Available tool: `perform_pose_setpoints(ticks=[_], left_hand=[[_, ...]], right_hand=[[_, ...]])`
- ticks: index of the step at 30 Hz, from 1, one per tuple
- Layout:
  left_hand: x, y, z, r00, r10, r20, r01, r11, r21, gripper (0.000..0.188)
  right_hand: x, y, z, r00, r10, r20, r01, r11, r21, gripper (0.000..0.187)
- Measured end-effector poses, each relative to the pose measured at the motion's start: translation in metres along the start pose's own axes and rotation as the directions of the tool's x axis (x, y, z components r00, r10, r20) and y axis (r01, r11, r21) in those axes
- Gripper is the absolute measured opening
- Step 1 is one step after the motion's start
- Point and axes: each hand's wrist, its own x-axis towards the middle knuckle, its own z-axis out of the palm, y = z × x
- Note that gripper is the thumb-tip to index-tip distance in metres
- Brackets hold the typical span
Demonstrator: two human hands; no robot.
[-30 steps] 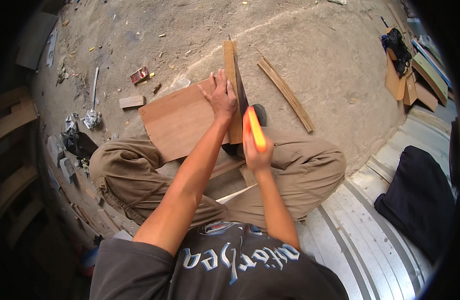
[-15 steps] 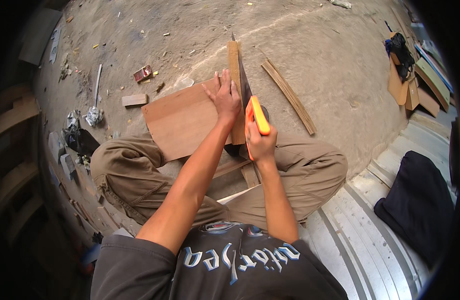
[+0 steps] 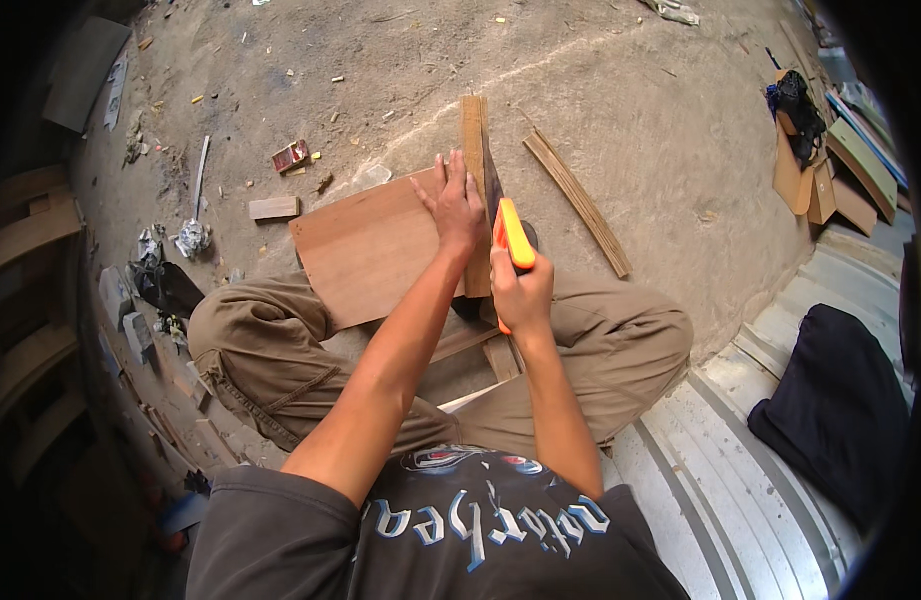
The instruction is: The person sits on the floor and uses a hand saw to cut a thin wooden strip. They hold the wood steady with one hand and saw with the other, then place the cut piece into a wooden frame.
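My left hand (image 3: 454, 208) lies with its fingers spread across a flat reddish-brown wooden board (image 3: 365, 245) and the edge of a narrow wooden piece (image 3: 474, 130) at the board's right side. Closed around the orange and yellow handle of a handsaw (image 3: 517, 235) is my right hand (image 3: 522, 292). The saw's dark blade runs along the right side of the narrow piece, pointing away from me; much of it is hidden. Below the board, between my crossed legs, more wooden pieces (image 3: 500, 357) show in part.
Right of the saw a long wooden strip (image 3: 578, 205) lies on the dusty floor. Left are a small wood block (image 3: 273, 208), a red box (image 3: 290, 155) and crumpled foil (image 3: 191, 236). Dark cloth (image 3: 835, 410) rests on ribbed metal sheeting (image 3: 680, 470); cardboard pieces (image 3: 818, 190) stand far right.
The saw has shifted slightly against the narrow piece, and less of its blade shows, with its tip hardly visible past the far end. My left hand keeps its place on the wood.
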Motion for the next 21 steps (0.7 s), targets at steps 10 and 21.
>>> perform_pose_setpoints(ticks=[10, 21], left_hand=[[-0.003, -0.005, 0.0, 1.0, -0.01, -0.019, 0.01, 1.0, 0.017, 0.048], [-0.005, -0.009, -0.004, 0.999, -0.041, -0.032, 0.041, 0.999, 0.004, 0.048]], right_hand=[[-0.039, 0.0, -0.002, 0.998, -0.059, -0.037, 0.059, 0.998, 0.009, 0.022], [-0.108, -0.013, -0.035, 0.992, 0.078, 0.1, -0.089, 0.99, 0.11, 0.044]])
